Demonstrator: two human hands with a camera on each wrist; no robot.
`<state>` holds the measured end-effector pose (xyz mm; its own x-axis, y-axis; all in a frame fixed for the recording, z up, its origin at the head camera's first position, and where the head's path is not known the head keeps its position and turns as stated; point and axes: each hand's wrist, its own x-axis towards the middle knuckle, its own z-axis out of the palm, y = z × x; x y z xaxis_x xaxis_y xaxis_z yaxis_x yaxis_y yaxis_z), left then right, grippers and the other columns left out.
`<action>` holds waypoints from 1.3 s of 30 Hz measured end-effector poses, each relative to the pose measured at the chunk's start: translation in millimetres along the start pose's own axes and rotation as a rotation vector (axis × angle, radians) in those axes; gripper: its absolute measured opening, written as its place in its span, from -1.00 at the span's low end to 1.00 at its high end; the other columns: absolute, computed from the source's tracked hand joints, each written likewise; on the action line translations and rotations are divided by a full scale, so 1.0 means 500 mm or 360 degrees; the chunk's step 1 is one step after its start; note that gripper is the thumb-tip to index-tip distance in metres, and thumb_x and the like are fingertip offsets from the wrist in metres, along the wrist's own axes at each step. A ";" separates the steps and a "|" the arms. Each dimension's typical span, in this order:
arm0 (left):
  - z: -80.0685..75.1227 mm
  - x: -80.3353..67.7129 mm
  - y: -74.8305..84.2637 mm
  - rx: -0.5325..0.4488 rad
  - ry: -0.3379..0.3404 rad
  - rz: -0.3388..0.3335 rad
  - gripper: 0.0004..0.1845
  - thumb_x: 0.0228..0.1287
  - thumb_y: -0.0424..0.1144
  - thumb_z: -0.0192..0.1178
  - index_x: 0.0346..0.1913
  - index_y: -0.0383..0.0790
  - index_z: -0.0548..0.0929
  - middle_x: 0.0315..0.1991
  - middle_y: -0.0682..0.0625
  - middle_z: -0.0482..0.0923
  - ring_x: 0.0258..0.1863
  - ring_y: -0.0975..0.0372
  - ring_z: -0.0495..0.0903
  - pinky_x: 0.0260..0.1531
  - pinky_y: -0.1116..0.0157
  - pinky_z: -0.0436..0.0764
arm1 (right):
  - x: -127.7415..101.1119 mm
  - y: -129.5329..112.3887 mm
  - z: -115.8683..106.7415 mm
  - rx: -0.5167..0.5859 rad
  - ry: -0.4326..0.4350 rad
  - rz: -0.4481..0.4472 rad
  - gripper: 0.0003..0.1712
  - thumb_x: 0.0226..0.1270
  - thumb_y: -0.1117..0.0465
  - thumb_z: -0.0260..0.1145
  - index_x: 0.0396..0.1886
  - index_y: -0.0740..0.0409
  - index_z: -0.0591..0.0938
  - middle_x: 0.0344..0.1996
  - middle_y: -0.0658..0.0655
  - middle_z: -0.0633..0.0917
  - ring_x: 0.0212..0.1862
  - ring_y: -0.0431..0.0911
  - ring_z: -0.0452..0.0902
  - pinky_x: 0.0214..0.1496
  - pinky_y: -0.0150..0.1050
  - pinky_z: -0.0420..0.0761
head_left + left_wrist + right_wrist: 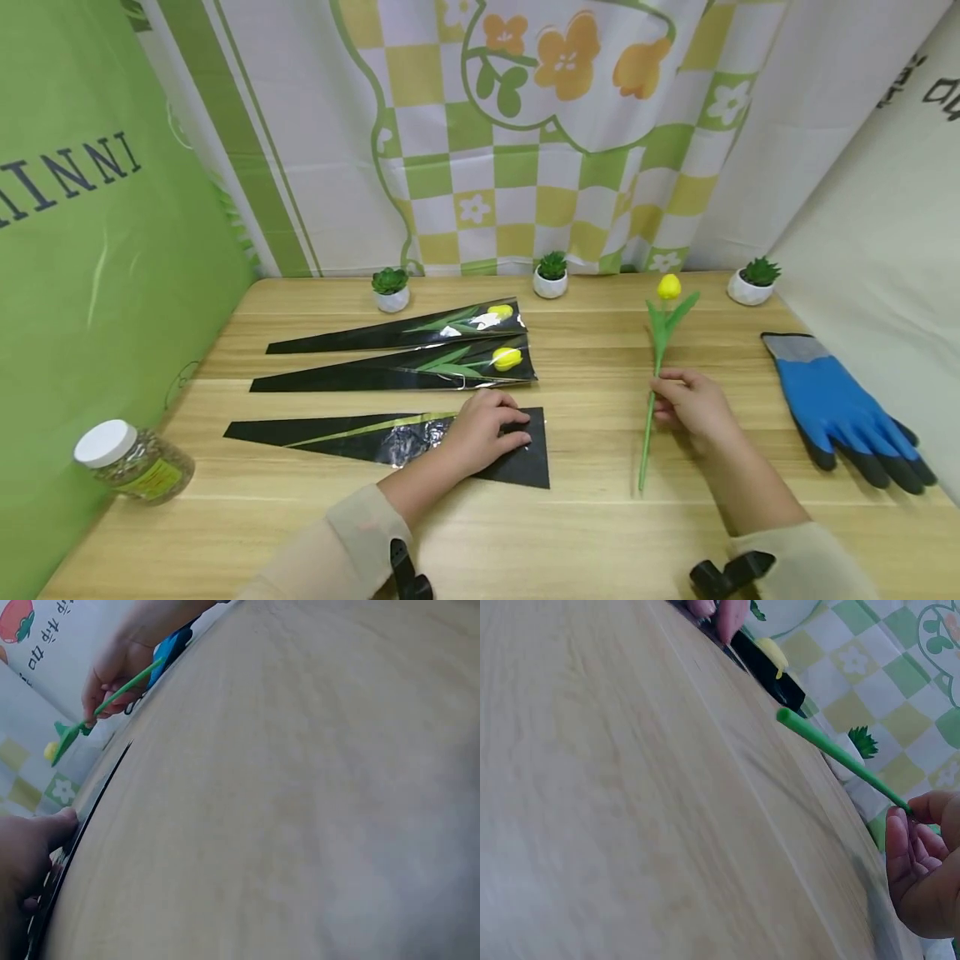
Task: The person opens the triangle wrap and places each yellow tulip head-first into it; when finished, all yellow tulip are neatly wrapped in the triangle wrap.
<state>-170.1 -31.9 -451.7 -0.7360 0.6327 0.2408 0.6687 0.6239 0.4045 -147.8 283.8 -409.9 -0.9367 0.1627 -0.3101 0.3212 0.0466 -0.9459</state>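
The left hand (487, 433) covers the middle of the wide end of the black sleeve (360, 433), so whether its fingers pinch the film or only press on it cannot be told. In the left wrist view most of that hand is cut off by the lower left corner, and the wooden table (300, 787) is blurred. In the right wrist view the right hand (922, 862) is cropped by the right edge, and the tulip (832, 750) shows only its stem end, the bloom being out of view. The label on the jar (135, 462) is too small to read.
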 end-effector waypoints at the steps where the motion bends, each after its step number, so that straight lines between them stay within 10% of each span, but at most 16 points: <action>1: 0.002 0.003 0.000 -0.0002 0.0013 -0.0007 -0.72 0.27 -0.03 0.31 -0.04 -0.06 0.78 -0.02 -0.01 0.62 0.03 0.12 0.51 0.12 0.14 0.48 | 0.000 0.000 0.005 0.0024 0.0014 -0.0005 -0.72 0.45 0.27 0.16 0.05 0.28 0.39 -0.58 -0.14 0.58 -0.53 -0.35 0.54 -0.45 -0.48 0.66; 27: 0.029 0.042 0.017 0.0087 0.0196 -0.0043 -0.81 0.29 -0.09 0.31 -0.18 -0.08 0.83 -0.17 0.01 0.67 -0.09 0.17 0.55 0.01 0.26 0.54 | 0.021 -0.004 0.071 0.0643 0.0463 -0.0005 -0.80 0.44 0.29 0.19 -0.12 0.03 0.33 -0.45 -0.08 0.62 -0.48 -0.32 0.60 -0.35 -0.50 0.68; 39: 0.032 0.043 0.014 -0.0036 0.0332 -0.0042 -0.85 0.28 -0.15 0.31 -0.27 -0.13 0.82 -0.25 0.04 0.70 -0.16 0.19 0.59 -0.04 0.31 0.58 | 0.020 -0.005 0.081 0.0647 0.0544 -0.0067 -0.82 0.43 0.32 0.17 -0.15 0.06 0.33 -0.54 -0.10 0.60 -0.52 -0.32 0.61 -0.39 -0.50 0.67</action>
<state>-179.7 -6.6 -457.8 -0.7607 0.5060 0.4064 0.6481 0.6269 0.4324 -163.5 245.3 -414.2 -0.8270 0.4840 -0.2860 0.1406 -0.3145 -0.9388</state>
